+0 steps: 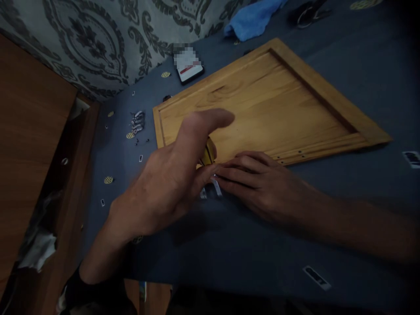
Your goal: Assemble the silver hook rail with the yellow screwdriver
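A framed wooden cabinet door (262, 96) lies flat on the blue-grey cloth, with small dark screw holes along its near edge. My left hand (170, 170) is over the near-left edge of this door, one finger stretched out and the others curled round a yellow-and-black tool handle (207, 154). Most of that tool is hidden by the hand. My right hand (262, 177) rests at the same edge, its fingers pressed together, fingertips against a metal hinge (216, 186) that juts out toward me. The two hands meet at the hinge.
Several metal hinges (138, 121) and small screws (137, 141) lie left of the door. A dark-edged box (190, 70), a blue cloth (254, 19) and a dark tool with ring-like metal (305, 17) lie beyond it. Wooden furniture (29, 131) borders the left side.
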Demonstrator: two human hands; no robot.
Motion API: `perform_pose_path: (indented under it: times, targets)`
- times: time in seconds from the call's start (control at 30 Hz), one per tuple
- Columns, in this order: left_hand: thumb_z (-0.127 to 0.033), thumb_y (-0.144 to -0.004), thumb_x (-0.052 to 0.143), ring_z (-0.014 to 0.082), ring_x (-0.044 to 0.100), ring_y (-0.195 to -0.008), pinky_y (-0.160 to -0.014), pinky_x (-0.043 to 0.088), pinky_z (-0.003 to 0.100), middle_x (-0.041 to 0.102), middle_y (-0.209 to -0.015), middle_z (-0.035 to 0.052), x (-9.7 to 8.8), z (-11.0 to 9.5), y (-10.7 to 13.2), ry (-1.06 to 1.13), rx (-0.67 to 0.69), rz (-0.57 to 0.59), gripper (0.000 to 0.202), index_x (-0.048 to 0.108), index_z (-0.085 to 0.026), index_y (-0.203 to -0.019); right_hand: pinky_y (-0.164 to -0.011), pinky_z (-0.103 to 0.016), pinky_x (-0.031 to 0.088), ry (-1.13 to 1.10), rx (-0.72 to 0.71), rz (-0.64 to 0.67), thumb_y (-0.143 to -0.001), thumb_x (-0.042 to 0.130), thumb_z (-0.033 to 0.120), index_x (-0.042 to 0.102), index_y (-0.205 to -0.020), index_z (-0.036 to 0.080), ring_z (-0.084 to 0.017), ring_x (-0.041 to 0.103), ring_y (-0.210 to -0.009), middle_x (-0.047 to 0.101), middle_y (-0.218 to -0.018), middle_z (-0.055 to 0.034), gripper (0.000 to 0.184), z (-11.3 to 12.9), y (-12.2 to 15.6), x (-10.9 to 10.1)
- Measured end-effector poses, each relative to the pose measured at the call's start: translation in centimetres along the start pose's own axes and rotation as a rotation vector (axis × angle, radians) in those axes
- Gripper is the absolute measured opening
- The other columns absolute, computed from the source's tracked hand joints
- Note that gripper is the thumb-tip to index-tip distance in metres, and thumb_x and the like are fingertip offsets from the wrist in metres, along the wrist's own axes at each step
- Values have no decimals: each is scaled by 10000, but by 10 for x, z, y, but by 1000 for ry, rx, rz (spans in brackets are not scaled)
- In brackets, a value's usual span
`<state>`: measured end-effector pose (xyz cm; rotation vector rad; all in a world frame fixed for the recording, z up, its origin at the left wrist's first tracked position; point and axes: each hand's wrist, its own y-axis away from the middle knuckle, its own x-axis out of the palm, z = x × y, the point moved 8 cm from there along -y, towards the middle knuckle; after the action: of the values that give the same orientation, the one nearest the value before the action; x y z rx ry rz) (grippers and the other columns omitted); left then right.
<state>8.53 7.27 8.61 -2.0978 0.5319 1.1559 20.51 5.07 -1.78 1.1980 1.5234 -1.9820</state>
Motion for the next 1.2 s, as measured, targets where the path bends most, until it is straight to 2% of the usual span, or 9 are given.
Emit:
perform_pose_path:
  times: [0.13,0.23,0.37,0.57,0.8,1.03,1.13,1.2]
  targets:
    - [-307,-1065,643,240,795,-956,-732,690,352,740,-1128,26,2,-4,-4,-96,10,8,288,587,-366,-1341,-974,-487,564,-24,11,28,-1080,412,121,755,-1266,165,-269,646,-1097,795,-1208,-103,393,-1,0,3]
    - [-275,-1062,624,235,792,-870,-677,679,360,733,-1053,10,2,-7,-9,-149,37,-2,292,593,-395,-1327,-983,-481,557,-15,9,27,-1066,426,109,758,-1273,195,-271,656,-1102,801,-1204,-92,401,-2,1,3]
    - [-268,-1053,629,235,795,-866,-645,675,353,734,-1074,14,2,-4,-11,-141,28,0,273,612,-384,-1300,-970,-465,548,-4,-6,-10,-1066,418,111,751,-1266,155,-274,658,-1080,803,-1178,-99,391,-2,0,1]
    - [-337,-1042,631,244,779,-854,-648,693,360,740,-1068,25,1,2,-14,-141,15,40,227,610,-369,-1266,-1029,-454,506,-17,40,-62,-1076,383,107,764,-1218,214,-267,661,-1117,796,-1222,-74,421,-3,2,2]
    - [-310,-1033,631,219,772,-819,-633,699,326,737,-1079,27,0,4,-17,-104,18,67,189,622,-358,-1216,-1051,-436,507,-8,47,-73,-1110,346,132,756,-1232,187,-257,662,-1124,805,-1205,-79,431,-2,3,2]
    - [-342,-1067,604,249,790,-924,-716,712,377,722,-1163,39,1,6,-15,-170,40,93,240,600,-354,-1306,-1059,-457,494,-34,37,-81,-1085,382,121,765,-1228,179,-279,659,-1120,798,-1212,-99,413,-2,3,4]
    - [-286,-1043,656,234,783,-943,-715,703,336,716,-1178,35,-1,0,-11,-157,90,52,263,590,-337,-1292,-1041,-453,502,-19,25,-82,-1100,365,132,753,-1250,148,-275,653,-1097,800,-1202,-104,416,-2,3,3]
    - [-213,-1021,699,196,772,-948,-741,690,284,705,-1223,26,-8,-4,-7,-110,103,-24,345,564,-319,-1320,-1005,-439,522,18,0,-59,-1107,358,132,757,-1232,147,-264,658,-1070,810,-1178,-93,418,-1,2,2]
